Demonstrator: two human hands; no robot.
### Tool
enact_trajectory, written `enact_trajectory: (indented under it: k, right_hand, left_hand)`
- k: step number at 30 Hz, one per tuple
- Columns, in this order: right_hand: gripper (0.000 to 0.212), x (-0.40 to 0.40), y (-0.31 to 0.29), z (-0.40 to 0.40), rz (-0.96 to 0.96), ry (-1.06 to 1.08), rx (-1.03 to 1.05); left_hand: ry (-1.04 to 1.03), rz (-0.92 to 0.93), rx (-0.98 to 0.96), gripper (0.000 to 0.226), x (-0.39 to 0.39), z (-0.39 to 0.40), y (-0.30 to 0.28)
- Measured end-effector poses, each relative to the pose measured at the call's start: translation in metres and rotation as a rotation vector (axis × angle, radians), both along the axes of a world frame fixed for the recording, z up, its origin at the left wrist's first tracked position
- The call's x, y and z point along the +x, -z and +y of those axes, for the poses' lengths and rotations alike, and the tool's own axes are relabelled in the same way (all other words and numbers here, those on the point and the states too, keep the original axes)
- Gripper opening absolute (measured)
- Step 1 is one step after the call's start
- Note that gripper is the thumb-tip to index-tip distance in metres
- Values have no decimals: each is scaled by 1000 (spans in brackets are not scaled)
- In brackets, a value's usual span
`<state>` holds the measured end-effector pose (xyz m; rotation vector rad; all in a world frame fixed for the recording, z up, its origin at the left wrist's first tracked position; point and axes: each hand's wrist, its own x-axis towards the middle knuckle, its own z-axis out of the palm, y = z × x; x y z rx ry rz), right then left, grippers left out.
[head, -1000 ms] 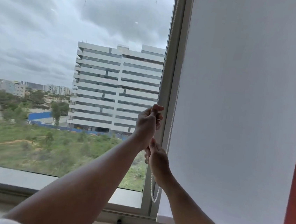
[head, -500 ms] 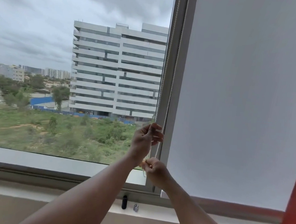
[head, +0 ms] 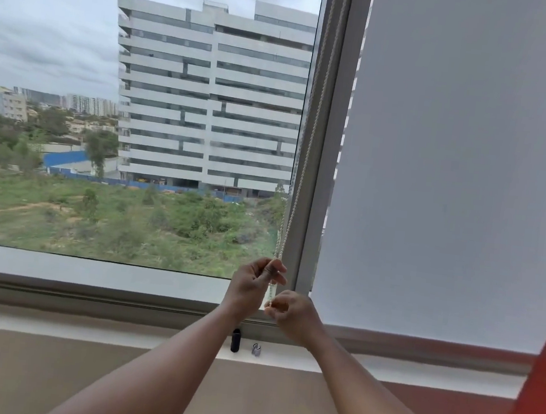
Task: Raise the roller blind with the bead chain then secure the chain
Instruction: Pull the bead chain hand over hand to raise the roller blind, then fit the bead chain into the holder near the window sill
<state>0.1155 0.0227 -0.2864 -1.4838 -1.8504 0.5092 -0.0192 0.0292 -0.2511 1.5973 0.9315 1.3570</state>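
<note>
**Hands low on the chain, blind hem just off the frame**

Okay, I've got both hands down low now — a second ago they were working higher up the frame, and they've travelled down the bead chain [head: 309, 136] together. My left hand [head: 251, 284] sits on top with its fingers [head: 275, 271] pinched on the chain; my right hand [head: 294, 313] is just below at five o'clock, curled closed around the slack. That reads to me as the bottom of a pull stroke.

The roller blind [head: 455, 158] covers the right pane, its hem riding just above the lower frame — barely lifted, I'd say, so plenty of raising left before any securing.

Room check: the chain hangs tight along the window frame [head: 318, 178], glass at nine o'clock of it, blind edge at three. Below my hands, the sill [head: 83, 328] is near, with a small black object [head: 235, 339] and a small metal piece [head: 256, 349] at six o'clock. Little travel left downward; my next grab probably has to go up.
</note>
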Motion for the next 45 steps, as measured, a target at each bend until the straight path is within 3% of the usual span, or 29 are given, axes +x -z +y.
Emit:
enact_trajectory:
  k: [2,8,13,17,20,30,41,45]
  right_hand:
    - [9,-4,4,-1,39,26,2]
    - [26,-14,12,-3,101,71,60]
    - [6,-16,22,-3,256,95,69]
    - [28,-15,26,-1,335,137,120]
    - [27,-12,36,3,310,185,117]
    - [9,-10,87,32,190,159,-145]
    - [27,-33,139,92,124,210,-376]
    - [46,-44,156,114,120,205,-441]
  left_hand:
    - [11,26,-15,24,-5,1,9]
    - [27,67,-56,20,-15,6,33]
    - [10,83,-78,19,-18,9,39]
    - [19,91,-88,20,-19,14,48]
    - [24,74,-92,20,-19,16,55]
    - [8,-85,-158,19,-17,27,62]
    - [-6,-97,-79,19,-14,25,47]
    - [37,-85,-111,26,-17,24,43]
